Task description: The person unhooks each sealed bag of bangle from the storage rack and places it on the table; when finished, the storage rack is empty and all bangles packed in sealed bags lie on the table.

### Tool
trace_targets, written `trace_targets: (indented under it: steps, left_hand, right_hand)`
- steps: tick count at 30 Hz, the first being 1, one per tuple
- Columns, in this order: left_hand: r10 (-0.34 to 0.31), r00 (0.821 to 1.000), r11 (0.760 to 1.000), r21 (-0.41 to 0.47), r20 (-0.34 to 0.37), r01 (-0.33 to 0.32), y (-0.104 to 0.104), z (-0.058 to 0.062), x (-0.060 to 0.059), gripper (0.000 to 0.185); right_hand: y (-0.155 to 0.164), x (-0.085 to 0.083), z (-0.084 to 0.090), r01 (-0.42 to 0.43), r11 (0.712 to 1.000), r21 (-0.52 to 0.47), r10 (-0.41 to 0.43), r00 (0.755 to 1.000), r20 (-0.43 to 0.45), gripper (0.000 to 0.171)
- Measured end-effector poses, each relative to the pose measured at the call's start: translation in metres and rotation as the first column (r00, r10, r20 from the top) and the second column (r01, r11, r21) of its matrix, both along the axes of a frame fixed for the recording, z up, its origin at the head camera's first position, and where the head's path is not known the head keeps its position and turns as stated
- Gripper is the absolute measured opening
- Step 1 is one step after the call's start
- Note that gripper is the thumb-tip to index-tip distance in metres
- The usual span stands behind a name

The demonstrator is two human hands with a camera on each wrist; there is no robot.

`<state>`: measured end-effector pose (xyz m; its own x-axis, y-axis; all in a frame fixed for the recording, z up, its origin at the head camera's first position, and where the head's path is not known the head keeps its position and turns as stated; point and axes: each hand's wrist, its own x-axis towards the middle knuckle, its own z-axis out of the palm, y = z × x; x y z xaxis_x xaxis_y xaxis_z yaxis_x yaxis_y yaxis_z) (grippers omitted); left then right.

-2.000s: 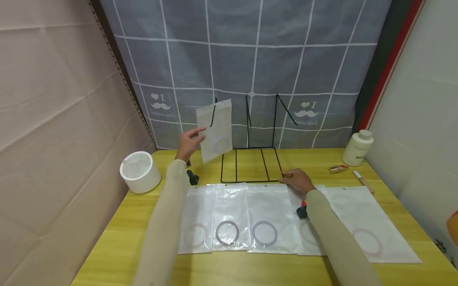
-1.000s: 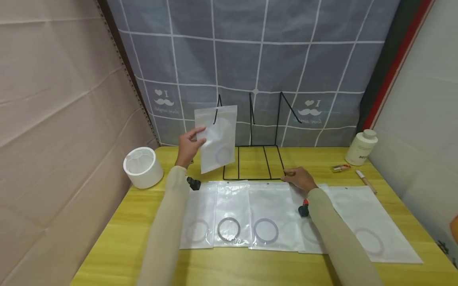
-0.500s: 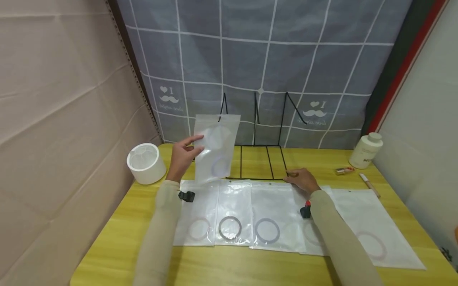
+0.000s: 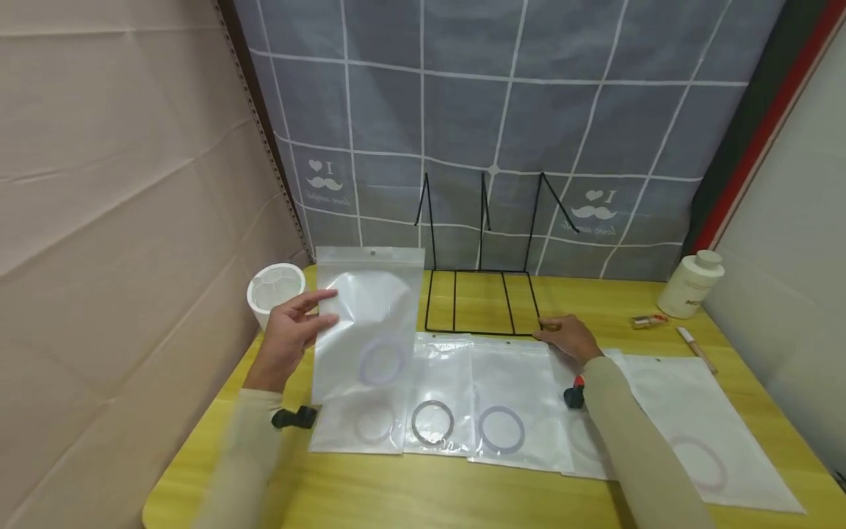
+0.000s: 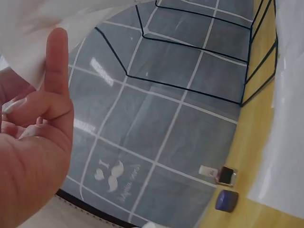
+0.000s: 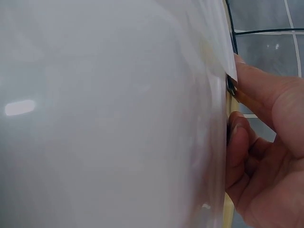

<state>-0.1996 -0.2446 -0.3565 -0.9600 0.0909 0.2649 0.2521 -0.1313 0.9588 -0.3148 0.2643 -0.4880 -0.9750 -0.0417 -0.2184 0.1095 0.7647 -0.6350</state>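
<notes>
My left hand pinches the left edge of a clear-fronted zip bag with a pale ring inside. The bag hangs upright above the table, overlapping another bag that lies flat. Behind stands a black wire display rack with three hooks, all bare. At the rack's front right corner, my right hand pinches the wire between thumb and finger; the right wrist view shows a bag in front of that hand. In the left wrist view, the held bag partly covers the fingers.
More bags with rings lie in a row along the table, including a middle one and a far right one. A white pot is left; a white bottle, lipstick and pen-like stick are right.
The bag has come off the rack's left hook, and my left hand has brought it toward me and slightly left. My right hand stays at the rack's corner; the head view has shifted slightly.
</notes>
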Motion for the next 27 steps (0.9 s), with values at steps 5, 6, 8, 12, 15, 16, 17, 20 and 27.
trace_targets:
  steps: [5,6,8,12,15,16,17,20,27]
  left_hand:
    - [-0.198,0.959,0.980,0.079,0.204,0.185,-0.055,-0.034,0.020,0.044]
    - [-0.210,0.944,0.978,0.051,0.254,0.204,-0.066,-0.042,0.021,0.043]
    - [-0.179,0.919,0.978,-0.042,0.352,0.206,-0.085,-0.058,0.018,0.039]
    - [-0.054,0.891,0.953,-0.242,0.451,0.180,-0.111,-0.081,0.010,0.028]
    - [0.039,0.889,0.922,-0.360,0.456,0.144,-0.121,-0.089,0.008,0.034]
    - [0.064,0.891,0.907,-0.399,0.449,0.135,-0.124,-0.092,0.007,0.039]
    - [0.094,0.892,0.892,-0.435,0.442,0.122,-0.126,-0.093,0.007,0.044]
    - [0.135,0.906,0.836,-0.536,0.401,0.113,-0.132,-0.097,0.007,0.050]
    - [0.157,0.927,0.755,-0.646,0.341,0.110,-0.137,-0.101,0.007,0.045]
  right_hand:
    - [0.007,0.000,-0.003,-0.007,1.000,0.004,0.007,1.000,-0.007,0.069]
    - [0.007,0.000,-0.003,-0.010,1.000,0.010,0.010,1.000,-0.008,0.069]
    - [0.009,0.000,-0.003,-0.005,1.000,0.014,0.005,1.000,-0.009,0.069]
    - [0.008,0.001,-0.006,-0.003,1.000,-0.002,0.003,1.000,-0.016,0.068]
    - [0.006,0.002,-0.009,-0.010,1.000,-0.009,0.010,1.000,-0.018,0.070]
    - [0.005,0.001,-0.011,-0.011,1.000,-0.012,0.011,1.000,-0.017,0.070]
    - [0.004,0.001,-0.011,-0.011,1.000,-0.007,0.011,1.000,-0.015,0.070]
    - [0.002,0.001,-0.010,-0.008,1.000,-0.009,0.008,1.000,-0.013,0.070]
    - [0.001,0.001,-0.003,0.004,1.000,0.025,-0.004,1.000,-0.010,0.070]
